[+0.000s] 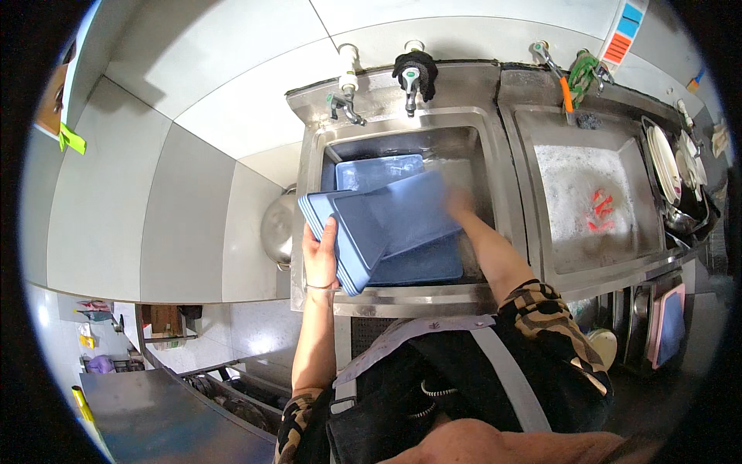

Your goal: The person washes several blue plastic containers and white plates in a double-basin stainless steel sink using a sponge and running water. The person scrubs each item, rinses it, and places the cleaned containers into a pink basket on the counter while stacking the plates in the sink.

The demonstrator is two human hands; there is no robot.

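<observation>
My left hand [322,249] grips the near left edge of a stack of several blue plastic trays [324,214], thumb on top, tilted over the left rim of the steel sink. Another blue tray [406,209], blurred by motion, lies at an angle over the stack. At its right end is my right hand [459,203], also blurred; its fingers seem to be on the tray's edge, though their grip is not clear. In the left sink basin [484,174], more blue trays [379,168] lie beneath.
The right basin [649,197] holds foamy water with something red in it. Faucets [410,87] stand along the back wall. A rack of white plates [664,165] is at the far right. Left of the sink is a round metal pan [281,229].
</observation>
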